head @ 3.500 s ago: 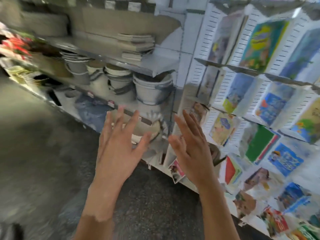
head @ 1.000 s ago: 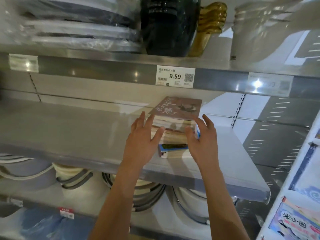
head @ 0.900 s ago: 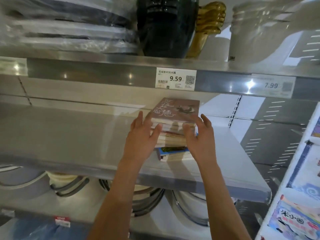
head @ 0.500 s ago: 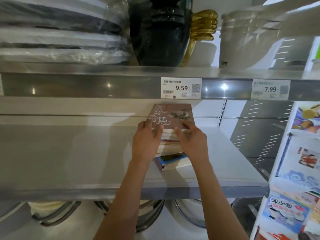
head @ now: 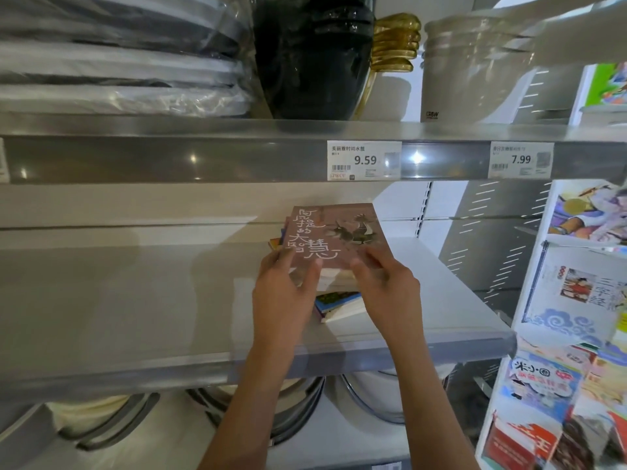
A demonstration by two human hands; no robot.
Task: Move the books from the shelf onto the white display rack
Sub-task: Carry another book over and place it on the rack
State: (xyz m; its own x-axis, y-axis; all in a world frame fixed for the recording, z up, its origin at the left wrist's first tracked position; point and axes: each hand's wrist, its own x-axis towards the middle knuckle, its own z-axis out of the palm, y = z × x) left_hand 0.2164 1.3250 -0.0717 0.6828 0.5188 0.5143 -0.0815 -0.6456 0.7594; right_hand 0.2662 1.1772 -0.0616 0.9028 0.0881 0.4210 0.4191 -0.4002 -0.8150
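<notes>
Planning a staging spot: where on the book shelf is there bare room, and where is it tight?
Bare: the grey metal shelf left of the stack of books, and a narrower strip right of it. Crowded: the stack itself, with the left hand and right hand gripping it, and the white display rack, full of books.

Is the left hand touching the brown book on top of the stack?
Touching. In the head view, the left hand has its fingertips lying on the near edge of the brown book.

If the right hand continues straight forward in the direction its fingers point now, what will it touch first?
Nothing new: the right hand already touches the stack of books. Beyond the stack probably comes the shelf's back panel; depth is unclear.
</notes>
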